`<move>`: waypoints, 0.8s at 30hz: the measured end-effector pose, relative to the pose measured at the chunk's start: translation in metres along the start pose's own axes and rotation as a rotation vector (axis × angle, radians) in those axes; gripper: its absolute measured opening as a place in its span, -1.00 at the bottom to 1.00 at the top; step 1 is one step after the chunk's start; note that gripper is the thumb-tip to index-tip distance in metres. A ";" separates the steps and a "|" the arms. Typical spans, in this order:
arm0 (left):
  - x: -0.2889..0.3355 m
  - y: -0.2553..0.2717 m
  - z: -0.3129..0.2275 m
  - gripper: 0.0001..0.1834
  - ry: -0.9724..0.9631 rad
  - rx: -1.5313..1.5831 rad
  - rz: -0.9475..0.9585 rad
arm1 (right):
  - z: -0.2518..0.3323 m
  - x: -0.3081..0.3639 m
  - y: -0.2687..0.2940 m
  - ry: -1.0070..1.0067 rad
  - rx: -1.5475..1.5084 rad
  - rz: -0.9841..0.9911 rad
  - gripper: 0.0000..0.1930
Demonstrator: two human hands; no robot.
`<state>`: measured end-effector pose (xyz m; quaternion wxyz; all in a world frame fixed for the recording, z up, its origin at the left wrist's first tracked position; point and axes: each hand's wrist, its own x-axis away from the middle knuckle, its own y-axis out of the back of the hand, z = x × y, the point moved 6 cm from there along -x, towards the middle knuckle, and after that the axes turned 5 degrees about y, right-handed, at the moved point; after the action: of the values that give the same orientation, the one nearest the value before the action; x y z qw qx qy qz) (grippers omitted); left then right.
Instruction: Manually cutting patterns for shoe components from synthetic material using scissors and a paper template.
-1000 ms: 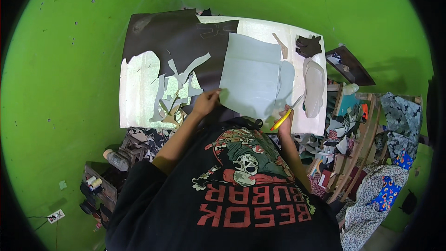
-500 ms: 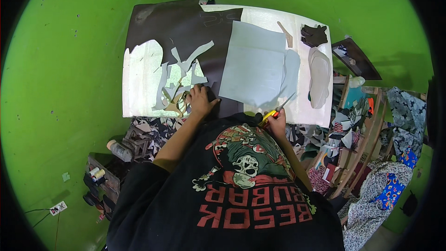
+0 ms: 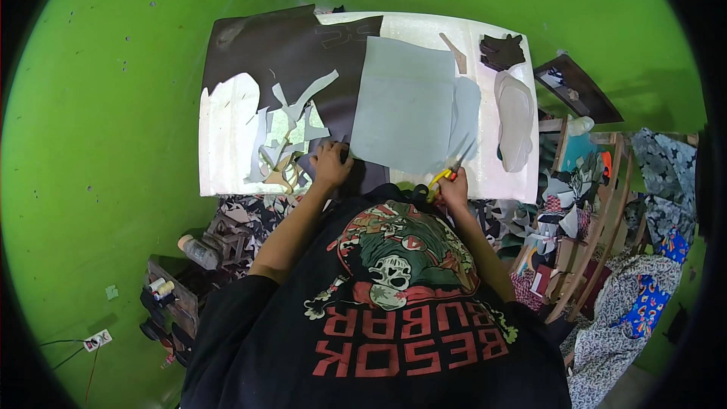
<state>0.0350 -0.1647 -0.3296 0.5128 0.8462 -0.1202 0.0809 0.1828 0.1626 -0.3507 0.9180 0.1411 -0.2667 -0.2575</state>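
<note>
A pale grey-blue sheet (image 3: 405,106) lies on the white table (image 3: 219,159), partly over a large dark brown sheet (image 3: 295,53). My left hand (image 3: 331,164) grips the pale sheet's near left corner. My right hand (image 3: 453,189) holds yellow-handled scissors (image 3: 448,170), whose blades point up into the sheet's near right edge. A pale sole-shaped piece (image 3: 465,110) lies under the sheet's right side.
Pale offcuts (image 3: 291,132) pile up left of my left hand. A white sole shape (image 3: 515,125) and dark scraps (image 3: 501,51) lie at the table's right. Cloth and wooden racks (image 3: 598,204) crowd the right; thread spools in a box (image 3: 163,291) stand lower left. Green walls surround.
My right hand has brought the scissors from beside the table edge up to the sheet's near right edge. My left hand slid toward the sheet's corner.
</note>
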 end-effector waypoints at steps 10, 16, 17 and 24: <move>-0.015 -0.002 -0.024 -0.68 0.057 0.462 0.085 | -0.033 -0.035 -0.021 0.294 -0.003 0.163 -0.70; 0.016 -0.010 0.016 -0.68 0.233 0.874 0.013 | -0.006 -0.023 -0.001 0.278 -0.201 0.192 -0.62; 0.020 -0.012 0.028 -0.68 0.320 1.001 -0.042 | -0.003 -0.022 0.003 0.280 -0.203 0.183 -0.62; 0.031 -0.034 0.011 -0.54 0.546 1.668 0.102 | -0.010 -0.028 0.011 0.326 -0.418 0.299 -0.48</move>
<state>0.0746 -0.1628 -0.3551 -0.2660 0.8898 0.0670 0.3647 0.1728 0.1883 -0.3657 0.9856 -0.0524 -0.0747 -0.1426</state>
